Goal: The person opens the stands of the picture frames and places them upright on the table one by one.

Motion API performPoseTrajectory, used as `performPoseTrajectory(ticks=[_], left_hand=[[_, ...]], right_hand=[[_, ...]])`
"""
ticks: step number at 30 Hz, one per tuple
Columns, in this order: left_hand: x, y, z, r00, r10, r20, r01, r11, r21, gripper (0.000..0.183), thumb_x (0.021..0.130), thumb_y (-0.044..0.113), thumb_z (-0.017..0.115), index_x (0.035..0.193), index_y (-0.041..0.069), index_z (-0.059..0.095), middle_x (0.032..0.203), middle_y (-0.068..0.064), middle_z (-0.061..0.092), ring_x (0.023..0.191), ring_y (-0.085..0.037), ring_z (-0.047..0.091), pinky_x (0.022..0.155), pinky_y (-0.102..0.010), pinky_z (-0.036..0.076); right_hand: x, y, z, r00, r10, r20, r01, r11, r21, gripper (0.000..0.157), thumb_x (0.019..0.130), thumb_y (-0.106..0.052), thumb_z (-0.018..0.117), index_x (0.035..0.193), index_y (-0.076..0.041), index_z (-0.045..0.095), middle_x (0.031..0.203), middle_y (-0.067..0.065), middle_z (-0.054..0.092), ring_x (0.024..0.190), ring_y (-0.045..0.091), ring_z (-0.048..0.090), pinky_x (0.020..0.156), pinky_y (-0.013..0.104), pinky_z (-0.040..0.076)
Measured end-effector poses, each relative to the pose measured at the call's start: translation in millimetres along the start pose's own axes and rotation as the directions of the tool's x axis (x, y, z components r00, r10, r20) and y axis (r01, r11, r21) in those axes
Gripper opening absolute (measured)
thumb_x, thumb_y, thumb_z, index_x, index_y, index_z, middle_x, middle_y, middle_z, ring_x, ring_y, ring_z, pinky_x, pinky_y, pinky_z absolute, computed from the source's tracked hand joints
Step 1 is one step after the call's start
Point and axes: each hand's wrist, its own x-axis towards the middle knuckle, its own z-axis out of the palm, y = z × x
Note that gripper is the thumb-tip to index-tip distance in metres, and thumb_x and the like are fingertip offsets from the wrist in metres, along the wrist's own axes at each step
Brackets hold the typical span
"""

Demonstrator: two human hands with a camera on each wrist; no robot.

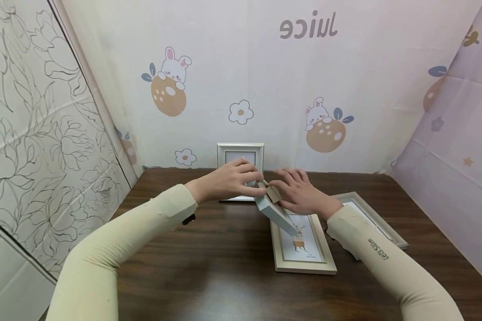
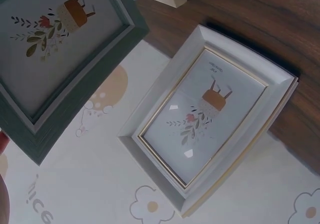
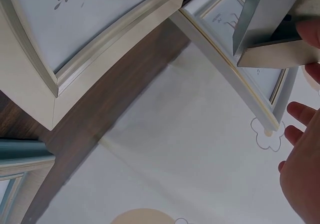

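A blue-green picture frame (image 1: 279, 218) is held tilted above the table; its front, with a potted-flower print, shows in the left wrist view, where the frame (image 2: 95, 69) fills the upper left. My left hand (image 1: 233, 179) grips its upper edge. My right hand (image 1: 303, 194) pinches the brown stand flap (image 3: 275, 54) at its back between thumb and fingers. A white picture frame (image 2: 280, 99) with a thin gold inner line stands upright behind, partly hidden by my left hand in the head view. Below the held frame, a cream picture frame (image 1: 305, 266) lies face up.
Another picture frame (image 1: 359, 196) lies at the right, partly under my right forearm. The dark wooden table (image 1: 184, 267) meets a printed cloth backdrop (image 1: 209, 80) behind the upright frame. A line-drawn floral panel (image 1: 44, 133) stands at the left.
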Motion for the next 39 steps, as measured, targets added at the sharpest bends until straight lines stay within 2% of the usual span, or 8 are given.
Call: performPoseTrajectory(ticks=[14, 22, 30, 39], left_hand=[[-0.3, 4.8, -0.9, 0.995, -0.006, 0.103, 0.000, 0.998, 0.059, 0.040, 0.087, 0.009, 0.076, 0.117, 0.028, 0.058, 0.111, 0.000, 0.062, 0.101, -0.020, 0.060, 0.087, -0.038, 0.048], [1.3, 4.0, 1.4, 0.998, -0.003, 0.062, -0.002, 0.997, 0.075, 0.041, 0.084, 0.009, 0.079, 0.116, 0.028, 0.060, 0.109, 0.000, 0.062, 0.098, -0.020, 0.060, 0.086, -0.037, 0.048], [4.5, 5.2, -0.6, 0.999, -0.001, 0.045, -0.002, 0.997, 0.072, 0.040, 0.084, 0.009, 0.079, 0.116, 0.027, 0.061, 0.110, -0.001, 0.061, 0.099, -0.021, 0.060, 0.087, -0.037, 0.048], [5.9, 5.4, -1.9, 0.999, -0.007, 0.053, 0.003, 0.997, 0.073, 0.042, 0.084, 0.009, 0.080, 0.116, 0.027, 0.060, 0.110, -0.001, 0.061, 0.100, -0.020, 0.060, 0.088, -0.036, 0.048]], right_hand=[[-5.3, 2.3, -14.3, 0.993, 0.117, -0.014, -0.117, 0.992, -0.051, 0.049, 0.091, -0.025, 0.064, 0.137, -0.015, 0.049, 0.153, 0.021, 0.026, 0.138, 0.042, 0.021, 0.104, 0.064, 0.013], [-6.1, 2.7, -17.3, 0.992, 0.120, -0.033, -0.121, 0.992, -0.045, 0.048, 0.091, -0.023, 0.062, 0.137, -0.015, 0.050, 0.153, 0.021, 0.026, 0.138, 0.041, 0.020, 0.104, 0.064, 0.012], [-5.2, -0.1, -10.9, 0.994, 0.112, -0.011, -0.112, 0.993, -0.038, 0.049, 0.092, -0.023, 0.062, 0.139, -0.014, 0.049, 0.152, 0.021, 0.027, 0.138, 0.041, 0.021, 0.104, 0.064, 0.014], [-4.0, -0.3, -6.9, 0.994, 0.110, -0.003, -0.110, 0.993, -0.045, 0.048, 0.094, -0.024, 0.062, 0.139, -0.015, 0.048, 0.152, 0.021, 0.027, 0.137, 0.041, 0.021, 0.104, 0.064, 0.015]])
